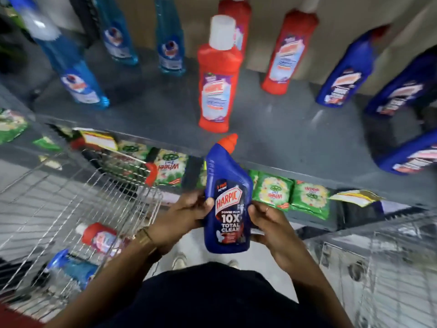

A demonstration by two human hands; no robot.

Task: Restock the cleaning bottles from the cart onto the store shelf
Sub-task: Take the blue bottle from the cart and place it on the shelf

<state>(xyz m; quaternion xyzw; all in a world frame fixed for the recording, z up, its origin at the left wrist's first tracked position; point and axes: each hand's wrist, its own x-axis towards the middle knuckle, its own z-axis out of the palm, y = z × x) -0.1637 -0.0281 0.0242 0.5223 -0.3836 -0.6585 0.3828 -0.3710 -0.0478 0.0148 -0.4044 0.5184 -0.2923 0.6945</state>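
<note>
Both hands were on the dark blue Harpic bottle (227, 204), so the grip was two-sided: left hand (182, 216) with its thumb pressed on the label edge, right hand (269, 223) wrapped round the other side and under the base, fingers closed snug on it. Bottle was upright, red cap pointing at the shelf (283, 143), held just in front of the shelf edge and not on it yet. Honestly the risk I saw was slick plastic plus a top-heavy shape: if one hand let go early it could have tipped or slid out. Other worry was the red bottle (218, 84) standing right ahead near the front edge, easy to knock over on the way in. Matching blue bottles (343, 76) were off to the right, so it probably belonged over there, with open shelf between. Light blue bottles (73, 72) sat on the left. Wire cart (99, 190) at the left had more bottles lying in it, and green detergent packets (272, 192) sat on the shelf below.
</note>
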